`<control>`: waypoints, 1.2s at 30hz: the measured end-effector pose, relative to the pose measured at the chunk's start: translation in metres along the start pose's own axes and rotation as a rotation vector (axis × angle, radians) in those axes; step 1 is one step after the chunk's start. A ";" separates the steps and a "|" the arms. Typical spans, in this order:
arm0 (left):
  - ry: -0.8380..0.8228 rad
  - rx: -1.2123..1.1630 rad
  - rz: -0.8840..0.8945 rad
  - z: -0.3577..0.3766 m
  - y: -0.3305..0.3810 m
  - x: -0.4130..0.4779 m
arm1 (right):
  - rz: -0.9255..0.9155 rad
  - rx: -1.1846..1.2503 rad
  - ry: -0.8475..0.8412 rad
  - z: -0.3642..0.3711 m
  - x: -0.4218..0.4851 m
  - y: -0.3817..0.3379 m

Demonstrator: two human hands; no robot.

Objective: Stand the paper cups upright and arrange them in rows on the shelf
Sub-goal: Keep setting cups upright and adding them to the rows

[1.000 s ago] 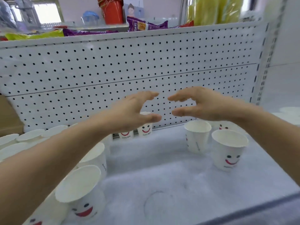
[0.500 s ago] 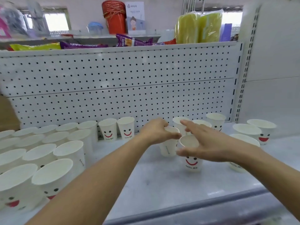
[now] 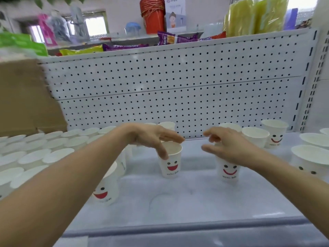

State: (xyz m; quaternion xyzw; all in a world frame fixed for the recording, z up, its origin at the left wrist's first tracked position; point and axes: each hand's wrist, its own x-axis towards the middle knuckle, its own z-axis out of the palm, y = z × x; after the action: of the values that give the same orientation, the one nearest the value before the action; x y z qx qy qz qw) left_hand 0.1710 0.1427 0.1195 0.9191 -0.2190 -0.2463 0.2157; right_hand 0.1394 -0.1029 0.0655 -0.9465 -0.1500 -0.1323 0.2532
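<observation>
White paper cups with red smiley faces stand on the white shelf (image 3: 178,207). My left hand (image 3: 151,138) reaches over one upright cup (image 3: 170,166) at the middle, thumb against its near wall and fingers across the far rim, pinching it from above. My right hand (image 3: 229,148) hovers over a second upright cup (image 3: 229,172), hiding its rim. Its loosely curled fingers and thumb point left, past the cup, and hold nothing. Rows of upright cups (image 3: 44,154) fill the left side, and one smiley cup (image 3: 105,191) stands under my left forearm.
More upright cups (image 3: 275,134) stand at the back right, and larger rims (image 3: 311,157) sit at the far right edge. A perforated back panel (image 3: 178,97) closes the shelf behind. A cardboard box (image 3: 23,97) is at the left. Snack packets (image 3: 178,39) lie on the shelf above.
Both hands dropped onto two cups at the shelf's middle, then carried them apart and nearer the front. The camera view has tilted and shifted.
</observation>
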 end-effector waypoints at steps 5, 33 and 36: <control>0.229 -0.014 0.000 0.002 0.003 -0.017 | 0.005 0.230 0.046 -0.018 0.011 0.001; 0.454 0.610 0.002 -0.030 -0.064 -0.012 | -0.301 -0.030 0.072 0.061 0.066 -0.040; 0.473 0.618 0.021 -0.029 -0.069 -0.012 | -0.297 -0.030 0.067 0.065 0.071 -0.043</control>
State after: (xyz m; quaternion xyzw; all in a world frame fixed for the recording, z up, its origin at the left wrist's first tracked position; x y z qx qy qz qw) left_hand 0.1980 0.2133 0.1117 0.9700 -0.2364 0.0520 -0.0243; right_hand 0.2006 -0.0180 0.0529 -0.9126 -0.2779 -0.2019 0.2217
